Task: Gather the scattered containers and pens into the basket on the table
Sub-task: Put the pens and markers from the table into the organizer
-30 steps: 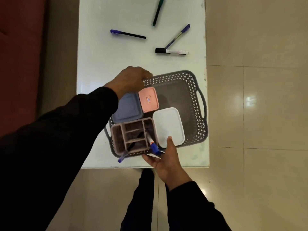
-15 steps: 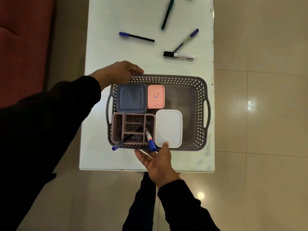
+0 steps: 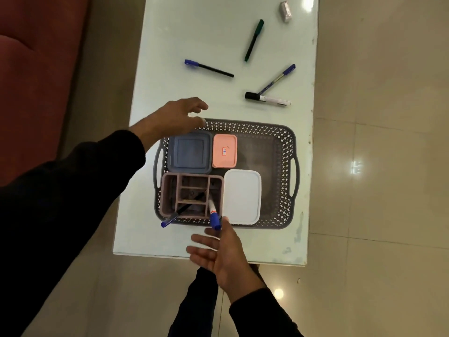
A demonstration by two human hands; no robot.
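Note:
A grey perforated basket point(image 3: 279, 135) sits on the near half of the white table point(image 3: 175, 40). Inside lie a blue-grey lidded container point(image 3: 190, 152), a pink one point(image 3: 224, 151), a white one point(image 3: 242, 196) and a mauve divided organiser point(image 3: 170, 190) with a blue-capped pen point(image 3: 170, 218) and a blue-capped marker point(image 3: 213, 214) leaning out. My left hand point(image 3: 173, 117) hovers open over the basket's far left corner. My right hand point(image 3: 218, 251) is open, palm up, just in front of the near rim. Loose beyond the basket: a blue-capped black pen point(image 3: 209, 68), a green pen point(image 3: 254, 40), a blue pen point(image 3: 277, 79) and a black-capped white marker point(image 3: 267, 99).
A small white wrapped item point(image 3: 285, 11) lies at the table's far right corner. A red sofa point(image 3: 36, 69) stands left of the table. Tiled floor point(image 3: 376, 117) extends on the right. My legs are below the table's near edge.
The basket was turned from slanted to square with the table. Both hands have come off it: the left lifted away from the far rim, the right drew back from the near rim.

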